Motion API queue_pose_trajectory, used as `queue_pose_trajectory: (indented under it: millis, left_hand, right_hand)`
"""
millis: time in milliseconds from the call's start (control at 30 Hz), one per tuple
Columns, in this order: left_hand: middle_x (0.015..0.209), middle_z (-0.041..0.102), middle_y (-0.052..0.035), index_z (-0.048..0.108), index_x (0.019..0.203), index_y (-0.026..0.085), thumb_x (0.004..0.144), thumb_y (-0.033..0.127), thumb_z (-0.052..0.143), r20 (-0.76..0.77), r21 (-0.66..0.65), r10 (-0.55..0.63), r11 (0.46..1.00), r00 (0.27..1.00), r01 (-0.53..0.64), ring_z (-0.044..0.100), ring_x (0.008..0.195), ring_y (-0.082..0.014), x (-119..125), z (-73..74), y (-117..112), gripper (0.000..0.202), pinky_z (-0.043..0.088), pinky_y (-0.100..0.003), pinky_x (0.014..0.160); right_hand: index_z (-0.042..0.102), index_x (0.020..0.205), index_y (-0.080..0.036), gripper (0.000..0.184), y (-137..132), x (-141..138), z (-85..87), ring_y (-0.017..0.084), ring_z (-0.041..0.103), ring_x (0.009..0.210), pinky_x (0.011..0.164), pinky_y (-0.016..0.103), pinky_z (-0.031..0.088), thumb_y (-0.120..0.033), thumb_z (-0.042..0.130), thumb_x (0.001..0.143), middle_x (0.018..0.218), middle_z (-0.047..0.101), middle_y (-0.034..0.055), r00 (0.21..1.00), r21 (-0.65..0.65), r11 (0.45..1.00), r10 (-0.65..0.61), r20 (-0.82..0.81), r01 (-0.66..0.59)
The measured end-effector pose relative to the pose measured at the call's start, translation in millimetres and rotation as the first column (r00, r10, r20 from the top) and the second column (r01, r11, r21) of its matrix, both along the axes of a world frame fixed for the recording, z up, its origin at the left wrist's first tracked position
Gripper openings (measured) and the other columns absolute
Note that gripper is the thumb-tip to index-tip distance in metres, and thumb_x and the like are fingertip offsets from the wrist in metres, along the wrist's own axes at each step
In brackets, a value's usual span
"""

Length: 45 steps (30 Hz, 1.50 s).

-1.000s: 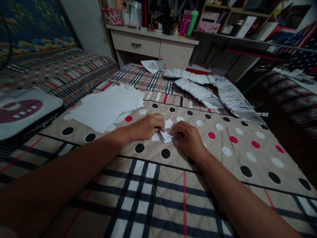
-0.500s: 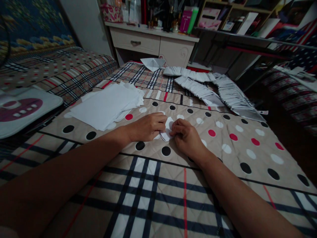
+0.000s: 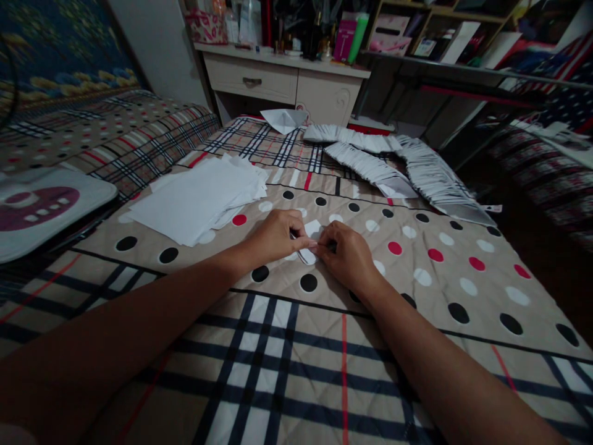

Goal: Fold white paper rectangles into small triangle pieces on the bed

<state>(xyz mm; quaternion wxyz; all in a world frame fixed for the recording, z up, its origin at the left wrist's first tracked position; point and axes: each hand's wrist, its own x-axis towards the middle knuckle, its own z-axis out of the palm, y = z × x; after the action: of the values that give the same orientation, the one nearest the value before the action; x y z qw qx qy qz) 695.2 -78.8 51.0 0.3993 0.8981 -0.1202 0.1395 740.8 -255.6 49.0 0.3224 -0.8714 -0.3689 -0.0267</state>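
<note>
A small folded piece of white paper (image 3: 307, 255) lies on the dotted bedspread (image 3: 343, 272), between my two hands. From the left, my left hand (image 3: 278, 236) grips it with the thumb reaching across the paper and the fingers curled. My right hand (image 3: 343, 248) pinches its right side, thumb and fingertips close to the left thumb. Part of the paper is covered by the fingers. Beyond my left hand rests a loose stack of white sheets (image 3: 189, 201).
Long rows of folded paper pieces (image 3: 435, 176) lie at the back right, near a creased paper boat-like shape (image 3: 284, 120). A white and purple plastic object (image 3: 55, 201) stands on the left. A white dresser (image 3: 252, 74) stands behind the bed.
My left thumb has moved right across the paper, now meeting the right hand's fingertips. My right hand stays on the paper's right side. The view has shifted slightly.
</note>
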Motion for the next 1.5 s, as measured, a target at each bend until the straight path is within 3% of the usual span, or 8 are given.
queue_pose_trajectory:
  millis: [100,200,400,567,667,833,1100,1500]
  left_hand:
    - [0.079,0.060,-0.0010,0.066,0.069,0.015,0.071,0.023,0.078,0.024,0.009,0.054,0.998,0.998,-0.054,0.056,0.070,-0.0117,-1,-1.4,1,0.015,0.042,-0.025,0.063]
    - [0.092,0.062,-0.0027,0.065,0.087,0.018,0.064,0.038,0.082,0.050,0.103,0.169,0.979,0.984,-0.174,0.056,0.076,-0.0143,-1,-4.2,5,0.035,0.043,-0.026,0.064]
    - [0.066,0.060,-0.0018,0.066,0.074,0.019,0.068,0.063,0.071,-0.005,0.347,0.244,0.910,0.970,-0.227,0.048,0.059,-0.0146,-3,-5.0,9,0.045,0.030,-0.027,0.055]
    - [0.069,0.063,-0.0010,0.068,0.078,0.019,0.071,0.057,0.071,-0.091,0.225,0.247,0.949,0.965,-0.222,0.051,0.060,-0.0138,-3,-3.3,6,0.039,0.031,-0.026,0.055]
    - [0.069,0.064,-0.0011,0.070,0.080,0.018,0.074,0.054,0.069,-0.128,0.122,0.210,0.973,0.969,-0.195,0.053,0.062,-0.0135,-2,-3.9,5,0.037,0.033,-0.024,0.054]
    - [0.064,0.064,-0.0009,0.072,0.075,0.016,0.076,0.052,0.068,-0.227,-0.053,0.115,0.990,0.967,-0.130,0.054,0.060,-0.0131,-2,-0.4,2,0.037,0.034,-0.023,0.052]
    - [0.057,0.058,0.0020,0.069,0.068,0.013,0.072,0.041,0.072,-0.231,-0.168,0.109,0.974,0.967,-0.150,0.050,0.054,-0.0102,-2,5.5,3,0.028,0.033,-0.022,0.049]
    - [0.055,0.063,0.0014,0.069,0.075,0.012,0.084,0.018,0.057,-0.303,-0.325,0.032,0.936,0.953,-0.134,0.058,0.051,-0.0086,2,13.2,7,0.016,0.042,-0.018,0.051]
  right_hand:
    - [0.055,0.075,-0.020,0.014,0,-4,-0.5,0.019,0.052,0.076,0.064,0.030,0.036,-0.021,0.069,0.079,0.084,0.059,0.0041,0.996,-0.006,0.998,-0.063,0.061,0.064]
    - [0.056,0.092,-0.021,0.027,-3,-4,-3.1,0.024,0.054,0.086,0.068,0.032,0.038,-0.031,0.074,0.075,0.095,0.061,0.0078,0.984,0.038,0.992,-0.121,0.133,0.117]
    - [0.061,0.094,-0.021,0.036,-7,-1,-4.0,0.020,0.054,0.071,0.056,0.028,0.030,-0.042,0.078,0.071,0.082,0.065,0.0052,0.981,-0.023,0.984,-0.176,0.078,0.178]
    - [0.058,0.068,-0.021,0.029,-6,0,-0.5,0.013,0.044,0.054,0.050,0.026,0.023,-0.041,0.078,0.067,0.060,0.056,-0.0020,0.973,-0.007,0.974,-0.227,-0.038,0.227]
    - [0.059,0.067,-0.020,0.024,-6,1,-2.6,0.012,0.045,0.052,0.049,0.024,0.028,-0.038,0.075,0.069,0.058,0.056,-0.0031,0.954,0.147,0.964,-0.181,-0.239,0.220]
    - [0.056,0.065,-0.019,0.025,-3,2,-5.2,0.013,0.050,0.056,0.051,0.024,0.038,-0.033,0.077,0.066,0.062,0.059,-0.0007,0.889,0.446,0.860,-0.018,-0.458,0.247]
    - [0.061,0.060,-0.015,0.027,-4,1,-0.8,0.009,0.039,0.049,0.045,0.023,0.027,-0.037,0.073,0.070,0.053,0.051,-0.0025,0.893,0.401,0.892,-0.009,-0.451,0.211]
    - [0.065,0.064,-0.015,0.023,-8,7,-5.2,0.010,0.044,0.050,0.046,0.022,0.031,-0.035,0.068,0.074,0.055,0.054,-0.0013,0.893,0.458,0.870,0.050,-0.448,0.182]
